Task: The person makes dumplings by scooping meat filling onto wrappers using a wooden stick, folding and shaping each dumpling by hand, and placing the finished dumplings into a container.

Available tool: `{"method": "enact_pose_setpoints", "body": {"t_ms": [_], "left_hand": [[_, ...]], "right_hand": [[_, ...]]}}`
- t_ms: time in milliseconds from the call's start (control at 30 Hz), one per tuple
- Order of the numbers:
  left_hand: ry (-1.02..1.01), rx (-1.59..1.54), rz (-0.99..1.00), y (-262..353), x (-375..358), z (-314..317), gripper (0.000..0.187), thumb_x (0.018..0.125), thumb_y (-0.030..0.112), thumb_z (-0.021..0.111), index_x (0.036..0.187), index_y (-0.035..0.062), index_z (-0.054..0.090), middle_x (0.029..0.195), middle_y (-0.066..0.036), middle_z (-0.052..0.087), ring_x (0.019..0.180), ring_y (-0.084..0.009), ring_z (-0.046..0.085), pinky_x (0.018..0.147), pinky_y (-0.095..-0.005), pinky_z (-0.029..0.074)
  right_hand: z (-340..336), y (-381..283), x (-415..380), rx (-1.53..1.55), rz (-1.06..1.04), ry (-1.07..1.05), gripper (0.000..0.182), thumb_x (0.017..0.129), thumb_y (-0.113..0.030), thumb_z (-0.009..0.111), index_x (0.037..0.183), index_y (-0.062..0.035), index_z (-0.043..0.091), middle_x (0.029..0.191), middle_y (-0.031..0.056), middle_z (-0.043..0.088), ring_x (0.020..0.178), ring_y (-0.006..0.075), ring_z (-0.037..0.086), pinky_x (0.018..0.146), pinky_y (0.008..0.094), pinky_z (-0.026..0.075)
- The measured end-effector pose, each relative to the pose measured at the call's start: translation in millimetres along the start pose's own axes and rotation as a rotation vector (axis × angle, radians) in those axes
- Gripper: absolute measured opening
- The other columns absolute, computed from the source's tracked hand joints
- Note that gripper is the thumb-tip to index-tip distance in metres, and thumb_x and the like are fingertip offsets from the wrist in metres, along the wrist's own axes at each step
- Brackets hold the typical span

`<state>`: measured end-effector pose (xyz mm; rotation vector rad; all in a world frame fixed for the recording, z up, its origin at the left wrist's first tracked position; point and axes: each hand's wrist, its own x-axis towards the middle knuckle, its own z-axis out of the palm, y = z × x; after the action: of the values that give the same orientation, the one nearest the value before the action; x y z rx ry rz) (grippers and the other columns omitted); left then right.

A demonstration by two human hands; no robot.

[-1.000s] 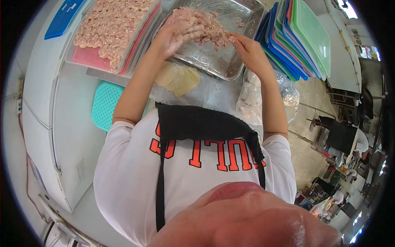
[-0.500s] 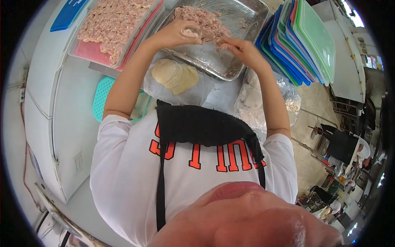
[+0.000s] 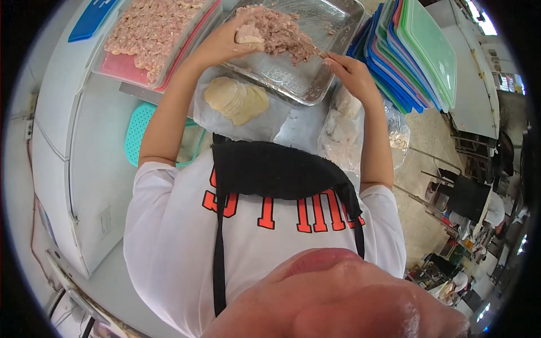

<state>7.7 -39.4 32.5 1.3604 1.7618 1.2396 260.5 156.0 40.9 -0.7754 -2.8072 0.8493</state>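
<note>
A round dumpling wrapper (image 3: 248, 35) lies cupped in my left hand (image 3: 222, 44), whose fingers curl around it over the near left rim of the metal tray (image 3: 304, 90). My right hand (image 3: 352, 73) pinches a thin, stick-like tool (image 3: 322, 54) at the tray's right part. The tool's tip reaches into the ground meat (image 3: 276, 34), which is heaped in the tray. In front of the tray, a fanned stack of round wrappers (image 3: 234, 101) rests on a clear plastic sheet (image 3: 265, 127).
To the left stands a clear container (image 3: 163, 79) with rows of filled dumplings (image 3: 149, 34) on a pink sheet. A stack of coloured plastic lids (image 3: 422, 50) leans at the right. Plastic bags (image 3: 341, 132) lie below my right forearm. A turquoise basket (image 3: 141, 129) sits at left.
My right hand has moved right and slightly down, away from my left hand. My left hand has drawn a little left, and the wrapper in it shows more plainly.
</note>
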Motion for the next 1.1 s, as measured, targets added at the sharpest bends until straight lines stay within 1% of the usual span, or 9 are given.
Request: {"method": "enact_pose_setpoints", "body": {"t_ms": [67, 167, 333, 533, 567, 667, 767, 1000, 1100], "left_hand": [[0.207, 0.336, 0.537, 11, 5, 3, 0.047, 0.079, 0.022, 0.075, 0.118, 0.0054, 0.054, 0.096, -0.004, 0.063, 0.080, -0.0137, 0.060, 0.072, -0.0279, 0.050], [-0.162, 0.188, 0.281, 17, 9, 0, 0.050, 0.076, 0.022, 0.076, 0.118, 0.0040, 0.055, 0.105, -0.007, 0.064, 0.092, -0.0157, 0.060, 0.080, -0.0303, 0.049], [-0.080, 0.323, 0.307, 0, -2, -2, 0.063, 0.073, 0.032, 0.077, 0.123, 0.0016, 0.053, 0.115, -0.014, 0.061, 0.106, -0.0269, 0.058, 0.093, -0.0356, 0.044], [-0.209, 0.243, 0.237, 32, -12, -24, 0.064, 0.072, 0.033, 0.079, 0.123, 0.0023, 0.055, 0.110, -0.017, 0.062, 0.108, -0.0267, 0.057, 0.094, -0.0362, 0.043], [-0.249, 0.355, 0.230, 37, -15, -29, 0.066, 0.071, 0.033, 0.079, 0.125, 0.0026, 0.054, 0.112, -0.018, 0.061, 0.110, -0.0286, 0.056, 0.096, -0.0364, 0.042], [-0.134, 0.274, 0.231, 14, -21, -38, 0.064, 0.071, 0.033, 0.079, 0.123, 0.0020, 0.056, 0.120, -0.019, 0.057, 0.115, -0.0277, 0.053, 0.097, -0.0356, 0.042], [-0.238, 0.090, 0.108, 31, -30, -62, 0.066, 0.072, 0.034, 0.079, 0.124, 0.0020, 0.054, 0.130, -0.020, 0.051, 0.119, -0.0288, 0.051, 0.099, -0.0353, 0.040], [-0.047, 0.084, 0.251, 9, -73, -112, 0.062, 0.074, 0.032, 0.078, 0.123, 0.0040, 0.055, 0.128, -0.017, 0.054, 0.115, -0.0257, 0.054, 0.099, -0.0346, 0.041], [0.013, 0.229, 0.529, 0, -84, -136, 0.064, 0.074, 0.035, 0.078, 0.125, 0.0057, 0.053, 0.115, -0.012, 0.061, 0.105, -0.0227, 0.058, 0.091, -0.0330, 0.044]], "right_hand": [[-7, -15, -11, 0.379, -0.130, -0.011, 0.035, 0.091, -0.028, 0.059, 0.117, -0.0051, 0.062, 0.099, 0.0162, 0.067, 0.086, 0.0205, 0.063, 0.078, 0.0306, 0.047], [14, -50, -17, 0.281, -0.243, 0.030, 0.032, 0.091, -0.023, 0.061, 0.116, -0.0036, 0.062, 0.099, 0.0137, 0.067, 0.085, 0.0155, 0.061, 0.078, 0.0271, 0.046], [-15, -28, -10, 0.115, -0.255, -0.059, 0.031, 0.090, -0.028, 0.061, 0.114, -0.0072, 0.065, 0.094, 0.0150, 0.068, 0.082, 0.0236, 0.063, 0.076, 0.0302, 0.048], [19, -67, -23, 0.189, -0.236, -0.059, 0.037, 0.093, -0.027, 0.060, 0.116, 0.0006, 0.061, 0.098, 0.0091, 0.068, 0.084, 0.0101, 0.059, 0.075, 0.0250, 0.047], [20, -65, -20, 0.210, -0.272, -0.054, 0.033, 0.092, -0.032, 0.057, 0.113, -0.0072, 0.065, 0.098, 0.0119, 0.068, 0.087, 0.0271, 0.066, 0.075, 0.0308, 0.049], [-10, -100, -19, -0.243, -0.200, 0.111, 0.030, 0.089, -0.032, 0.059, 0.109, -0.0107, 0.066, 0.098, 0.0128, 0.067, 0.084, 0.0322, 0.064, 0.072, 0.0350, 0.051], [10, -142, -28, -0.270, -0.285, 0.276, 0.027, 0.089, -0.028, 0.060, 0.108, -0.0108, 0.066, 0.089, 0.0133, 0.063, 0.076, 0.0326, 0.061, 0.067, 0.0379, 0.049], [0, -190, -24, -0.127, -0.325, 0.268, 0.029, 0.091, -0.022, 0.059, 0.113, -0.0030, 0.063, 0.094, 0.0144, 0.066, 0.076, 0.0222, 0.063, 0.069, 0.0304, 0.048], [18, -227, -26, 0.001, -0.339, 0.107, 0.031, 0.094, -0.021, 0.056, 0.115, 0.0013, 0.060, 0.102, 0.0163, 0.066, 0.088, 0.0229, 0.063, 0.079, 0.0301, 0.047]]}}
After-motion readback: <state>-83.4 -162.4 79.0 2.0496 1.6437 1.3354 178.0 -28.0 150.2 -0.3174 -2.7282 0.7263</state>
